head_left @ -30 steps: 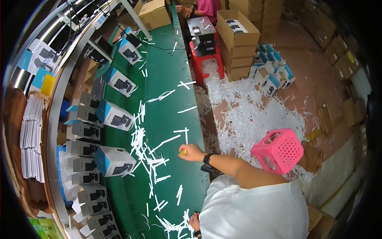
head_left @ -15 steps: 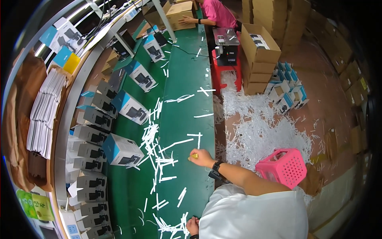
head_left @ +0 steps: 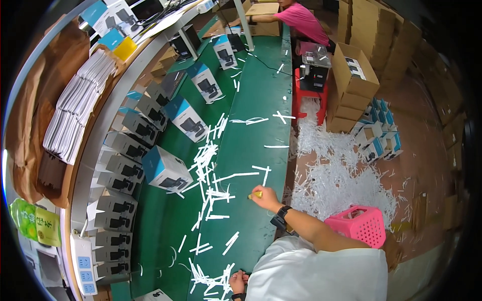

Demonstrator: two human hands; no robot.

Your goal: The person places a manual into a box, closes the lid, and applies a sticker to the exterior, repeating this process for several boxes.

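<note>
My right hand [head_left: 265, 198] is closed over the green table, pinching a small yellow object [head_left: 256, 194] whose kind is too small to make out. Lower down, my left hand [head_left: 238, 281] has its fingers curled at the table's near edge, beside a pile of white paper strips [head_left: 208, 281]; whatever it may hold is hidden. More strips [head_left: 205, 156] lie heaped along the middle of the table. Past them stands a row of white and blue printed boxes [head_left: 167, 170], the nearest of them left of my right hand.
Open boxes [head_left: 118, 208] line the left side below a shelf with stacked white paper [head_left: 80, 105]. To my right are a pink basket [head_left: 359, 226] and shredded strips [head_left: 341, 185] on the floor. A co-worker in pink [head_left: 306, 22] reaches toward a carton at the far end.
The view has shifted, so most of the scene sits further right. One more box shows at the lower edge. My hands keep nearly the same pose, the right still pinching the yellow object.
</note>
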